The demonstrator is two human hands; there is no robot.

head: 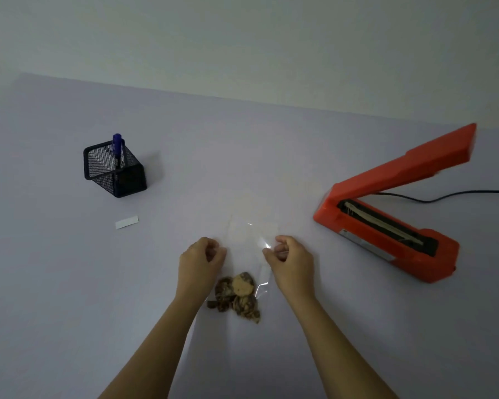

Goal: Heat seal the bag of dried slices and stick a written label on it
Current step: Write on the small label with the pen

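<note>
A clear plastic bag [247, 240] lies on the table in front of me, with brown dried slices [238, 295] bunched at its near end. My left hand [200, 262] pinches the bag's left edge and my right hand [293, 262] pinches its right edge, both with curled fingers. To the right stands the orange heat sealer [386, 223] with its arm raised open. A small white label [126, 222] lies flat to the left. A blue pen [117, 149] stands in a black mesh holder [114, 169] at the far left.
The sealer's black cord [450, 195] runs off to the right edge. The pale table [55, 283] ends at a white wall behind.
</note>
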